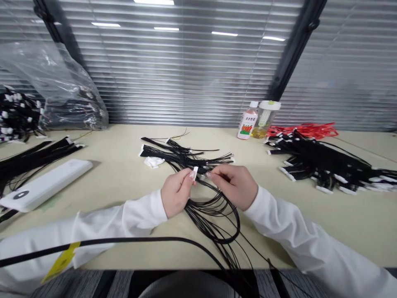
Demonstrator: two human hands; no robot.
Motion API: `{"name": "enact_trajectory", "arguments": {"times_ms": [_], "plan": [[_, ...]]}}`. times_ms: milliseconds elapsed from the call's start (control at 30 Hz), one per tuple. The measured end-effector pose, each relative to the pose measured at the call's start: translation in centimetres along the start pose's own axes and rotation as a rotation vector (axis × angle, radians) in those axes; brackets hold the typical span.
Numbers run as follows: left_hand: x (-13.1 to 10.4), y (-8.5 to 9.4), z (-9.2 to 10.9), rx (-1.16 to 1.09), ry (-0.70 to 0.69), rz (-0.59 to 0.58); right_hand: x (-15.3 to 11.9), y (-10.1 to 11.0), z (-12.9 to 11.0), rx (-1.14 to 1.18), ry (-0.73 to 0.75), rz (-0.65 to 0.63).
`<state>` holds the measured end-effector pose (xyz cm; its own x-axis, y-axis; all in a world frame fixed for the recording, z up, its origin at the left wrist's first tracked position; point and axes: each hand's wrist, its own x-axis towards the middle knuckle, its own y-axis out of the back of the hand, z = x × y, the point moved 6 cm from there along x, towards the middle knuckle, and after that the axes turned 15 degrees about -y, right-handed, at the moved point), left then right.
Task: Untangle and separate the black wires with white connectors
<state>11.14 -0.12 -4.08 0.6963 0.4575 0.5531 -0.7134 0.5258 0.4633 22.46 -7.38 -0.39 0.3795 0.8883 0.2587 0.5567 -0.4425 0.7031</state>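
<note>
My left hand (177, 192) is closed in a pinch on a small white connector (195, 173) at the middle of the table. Opposite it, my right hand (237, 185) pinches the end of a thin black wire close to the connector; the very tip is hard to make out. A bundle of black wires (217, 225) loops below both hands and hangs over the table's front edge. Behind the hands lies a pile of black cables (180, 155) with white connectors, and a crumpled white scrap (154, 162) sits at its left.
To the left are a white power bank (49, 184), black cables (46, 155) and a clear plastic bag (74, 103). On the right lie more black harnesses (328, 161) and red strips (310, 130). A bottle (248, 121) and a lidded cup (266, 118) stand at the back.
</note>
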Motion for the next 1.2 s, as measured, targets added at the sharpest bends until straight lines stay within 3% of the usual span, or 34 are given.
{"name": "enact_trajectory", "arguments": {"times_ms": [233, 767, 1200], "plan": [[0.0, -0.1, 1.1, 0.106, -0.098, -0.063, -0.6, 0.1, -0.9, -0.051, 0.049, 0.017], [0.0, -0.2, 1.6, 0.132, -0.116, -0.125, -0.8, -0.2, -1.5, -0.122, 0.090, -0.089], [0.0, -0.3, 1.8, 0.189, -0.174, -0.167, -1.0, -0.7, -1.8, -0.158, 0.133, -0.014]]}}
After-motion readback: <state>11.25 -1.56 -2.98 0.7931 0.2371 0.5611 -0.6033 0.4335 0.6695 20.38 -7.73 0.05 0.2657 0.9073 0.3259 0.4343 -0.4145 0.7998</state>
